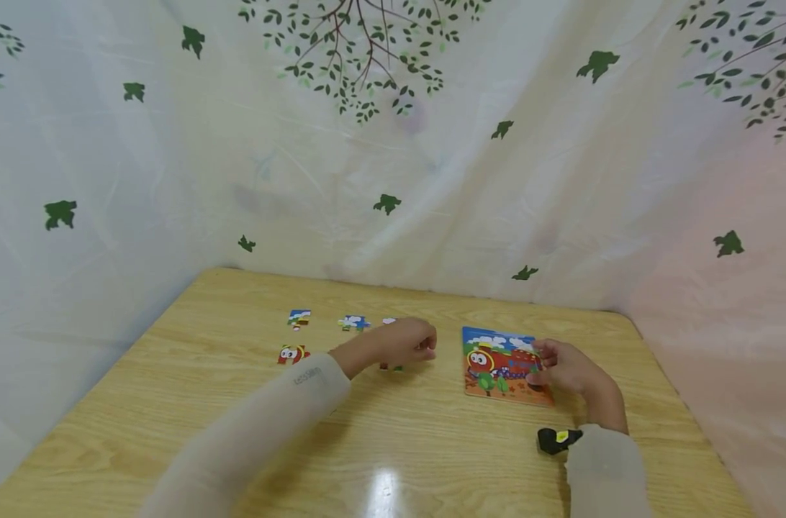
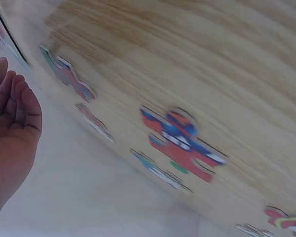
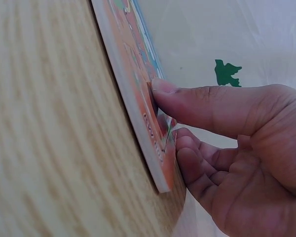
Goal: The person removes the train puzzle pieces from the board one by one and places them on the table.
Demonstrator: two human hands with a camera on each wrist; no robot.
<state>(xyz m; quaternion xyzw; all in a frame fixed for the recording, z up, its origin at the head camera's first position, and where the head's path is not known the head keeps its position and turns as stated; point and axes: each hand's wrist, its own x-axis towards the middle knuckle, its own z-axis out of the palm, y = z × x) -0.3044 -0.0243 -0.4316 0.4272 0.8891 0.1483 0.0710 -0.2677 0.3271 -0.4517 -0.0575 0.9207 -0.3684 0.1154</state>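
Observation:
A square puzzle board (image 1: 497, 363) with a red caterpillar picture lies on the wooden table. My right hand (image 1: 564, 370) grips its right edge. The right wrist view shows the thumb (image 3: 187, 103) on the picture near a corner, with the other fingers bent against the edge. To the left of the board, my left hand (image 1: 406, 340) hovers over the table, fingers loosely curled and nothing in them. Loose puzzle pieces lie below and left of that hand: one with eyes (image 1: 294, 353), one blue and white (image 1: 354, 322), and a red one (image 2: 182, 140).
Another loose piece (image 1: 298, 319) lies near the table's back left. A black object with a yellow mark (image 1: 559, 440) is at my right sleeve. Behind the wooden table (image 1: 432, 453) hangs a pale curtain (image 1: 302, 201) with leaf and bird prints.

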